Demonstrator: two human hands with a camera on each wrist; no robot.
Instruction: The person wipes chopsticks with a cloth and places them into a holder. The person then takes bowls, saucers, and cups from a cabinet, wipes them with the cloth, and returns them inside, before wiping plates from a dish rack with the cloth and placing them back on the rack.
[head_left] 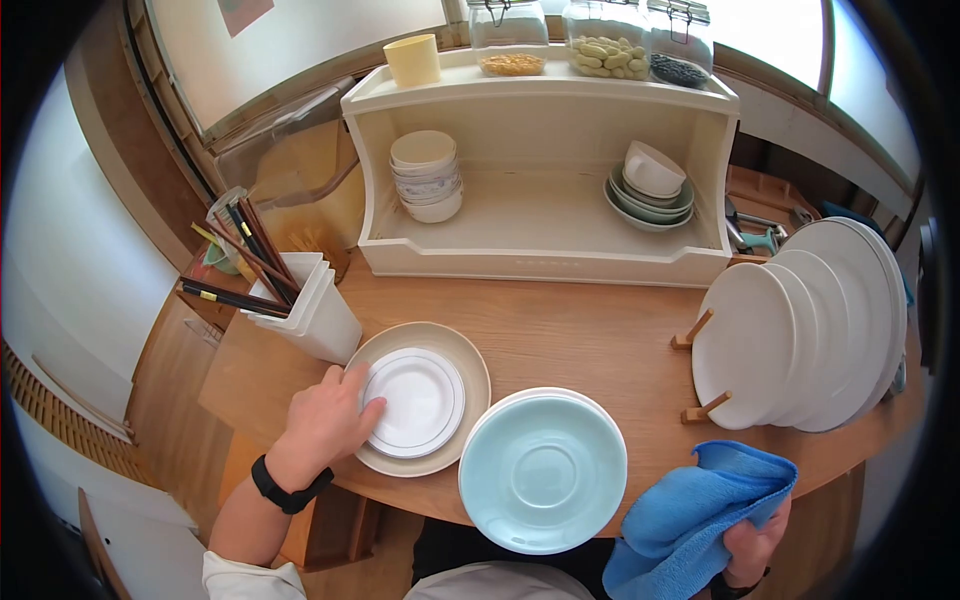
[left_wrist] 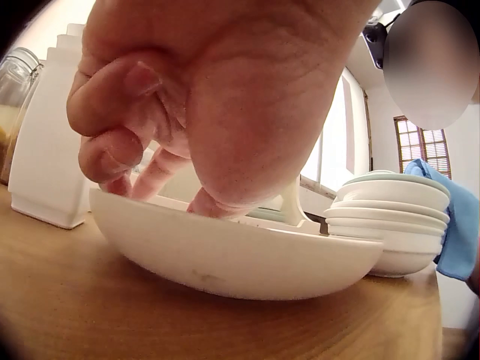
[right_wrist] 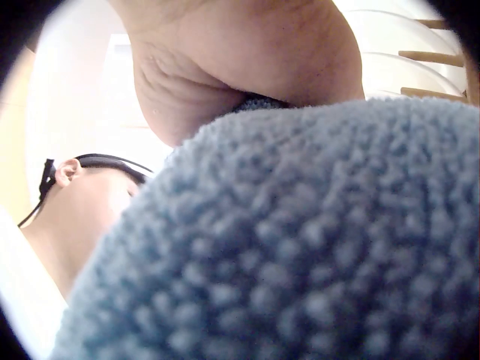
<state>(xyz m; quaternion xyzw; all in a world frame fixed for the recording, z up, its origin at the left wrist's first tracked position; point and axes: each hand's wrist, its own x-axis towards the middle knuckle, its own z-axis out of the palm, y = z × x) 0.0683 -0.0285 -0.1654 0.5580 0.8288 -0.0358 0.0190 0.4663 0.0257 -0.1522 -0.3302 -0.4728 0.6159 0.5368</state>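
Note:
My left hand (head_left: 335, 410) reaches over the left side of a small white plate (head_left: 415, 402), which lies inside a wider beige dish (head_left: 478, 385). Thumb and forefinger are at the plate's edge. From the left wrist, the fingers (left_wrist: 154, 174) dip behind the rim of the dish (left_wrist: 240, 259); whether they pinch the plate I cannot tell. My right hand (head_left: 757, 540) grips a fluffy blue cloth (head_left: 690, 520) at the table's front right. The cloth fills much of the right wrist view. Between the hands, a light-blue saucer (head_left: 543, 470) tops a stack of white bowls (left_wrist: 390, 217).
White containers (head_left: 325, 315) with chopsticks (head_left: 265, 255) stand on the left. At the back, a cream shelf (head_left: 540, 265) holds bowls (head_left: 425, 180), a cup (head_left: 655, 170) and glass jars (head_left: 610, 40). Large white plates (head_left: 745, 345) stand in a wooden rack on the right.

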